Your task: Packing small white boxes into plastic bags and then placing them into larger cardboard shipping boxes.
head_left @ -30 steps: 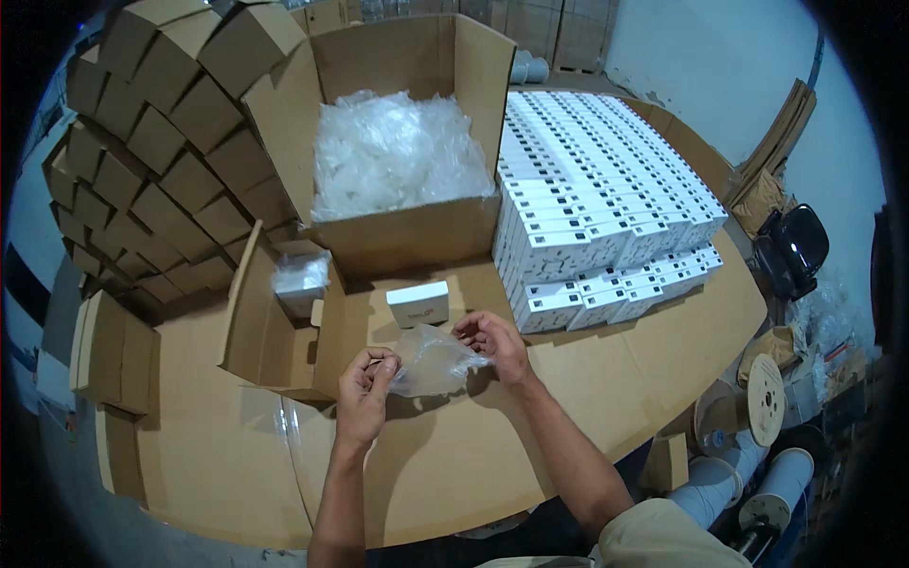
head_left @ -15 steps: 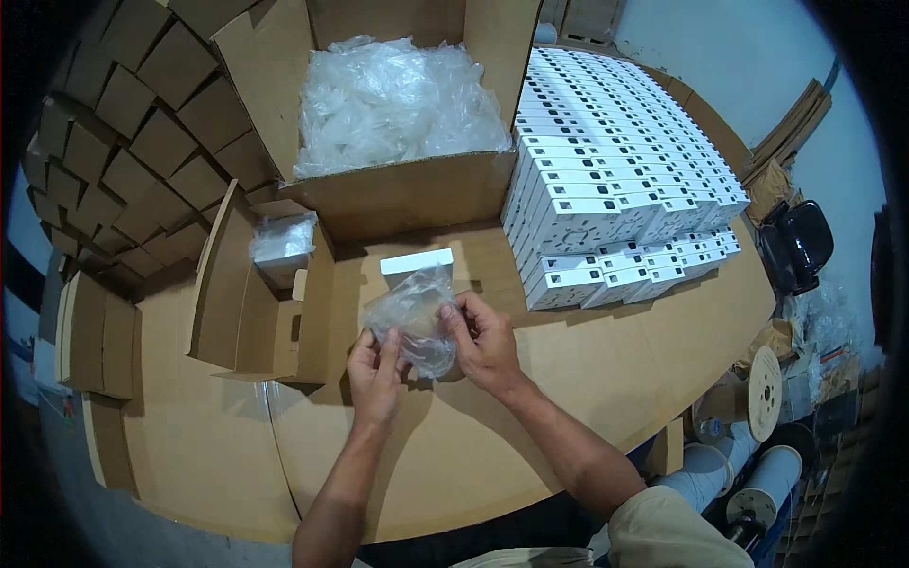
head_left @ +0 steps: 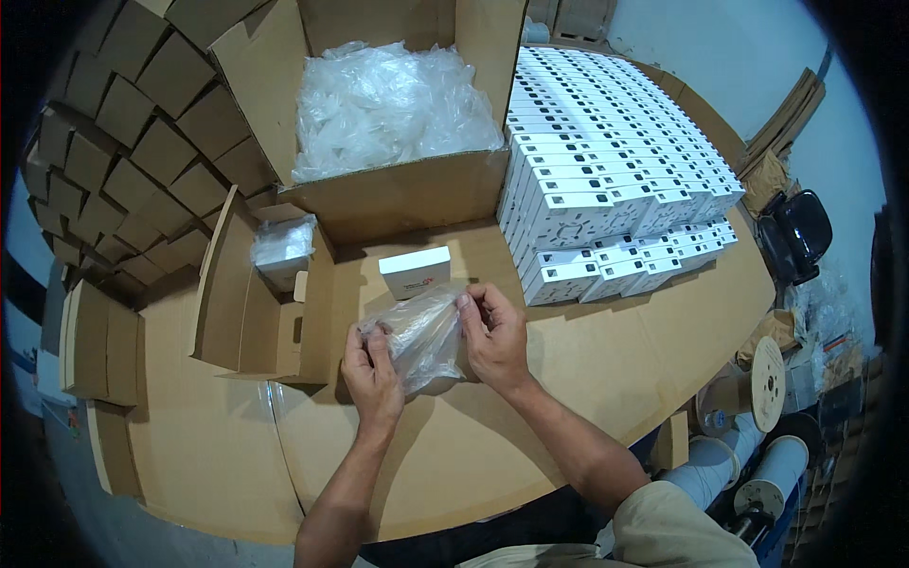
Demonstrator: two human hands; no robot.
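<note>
Bag (head_left: 423, 333), partly behind fingers (head_left: 471, 320)

Reaching up from the lower edge with the left forearm (head_left: 343, 483), bare and steep, and with the right forearm (head_left: 568, 431), bare and slanting inward to the left. Pinching with the left hand (head_left: 372, 379), thumb upright against curled fingers (head_left: 355, 346). Pinching likewise with the right hand (head_left: 499, 346), slightly higher, thumb turned toward the left. Holding both near each other, not touching; hard to judge the curl of the partly hidden lower fingers.
</note>
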